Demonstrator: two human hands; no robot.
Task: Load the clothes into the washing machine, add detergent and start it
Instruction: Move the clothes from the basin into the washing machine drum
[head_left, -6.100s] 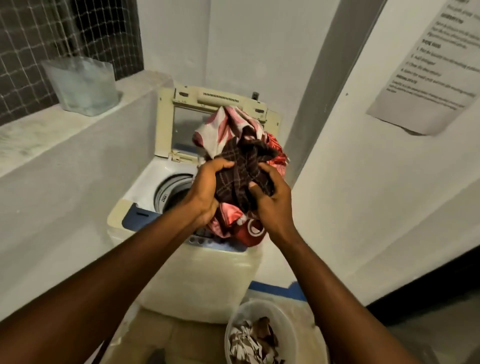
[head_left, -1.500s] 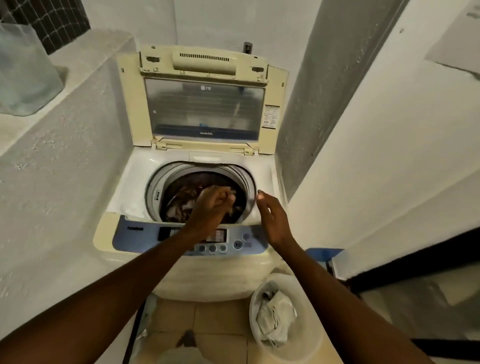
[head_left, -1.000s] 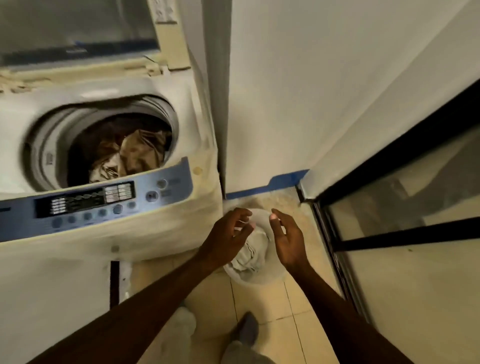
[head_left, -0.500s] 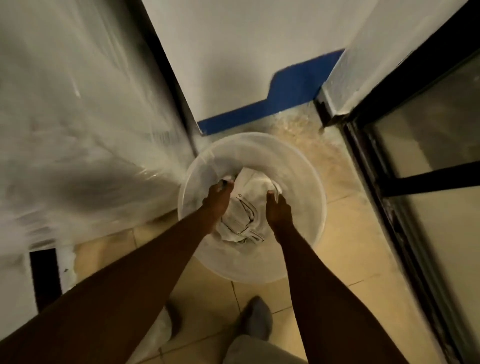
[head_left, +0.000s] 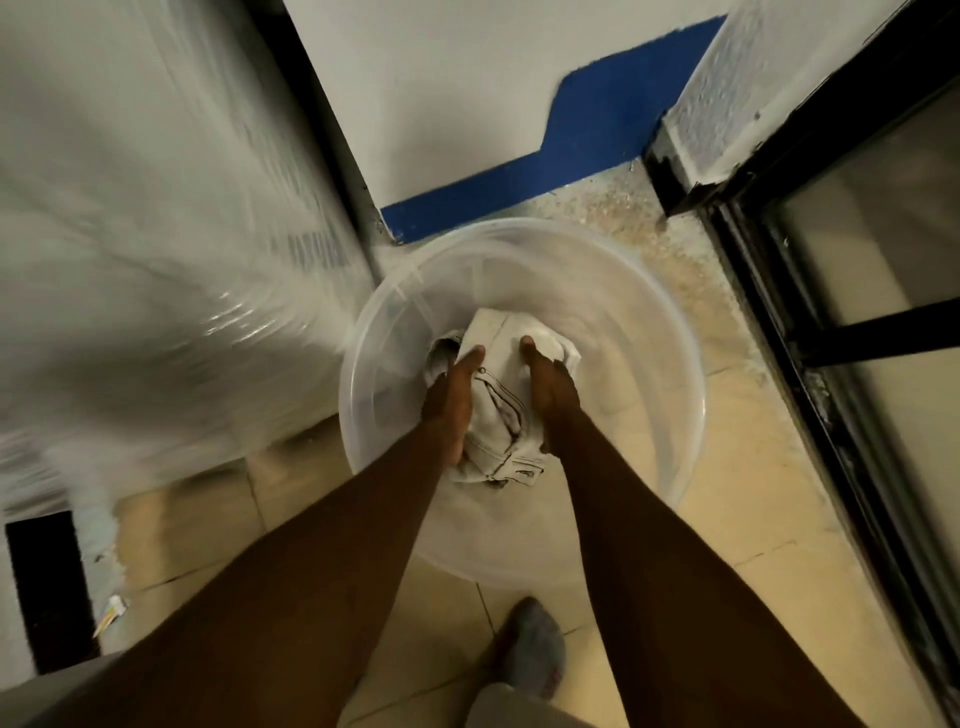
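A clear plastic basin (head_left: 670, 374) stands on the tiled floor. Inside it lies a bundled white garment (head_left: 498, 410) with dark stitching, like jeans. My left hand (head_left: 451, 402) presses against the garment's left side and my right hand (head_left: 551, 391) against its right side, so both clasp it between them. The fingers curl down around the cloth and their tips are partly hidden. The washing machine's plastic-wrapped side (head_left: 156, 249) fills the left of the view, blurred; its drum and panel are out of sight.
A white wall with a blue painted base (head_left: 571, 150) rises behind the basin. A black-framed glass door (head_left: 841, 332) runs along the right. My foot in a grey sock (head_left: 530, 654) stands on the tiles near the basin. A dark gap (head_left: 47, 587) shows at lower left.
I turned from the machine's drum down to the basin. Both hands dropped into it and closed in on the white garment; since half a second ago they sit lower around it.
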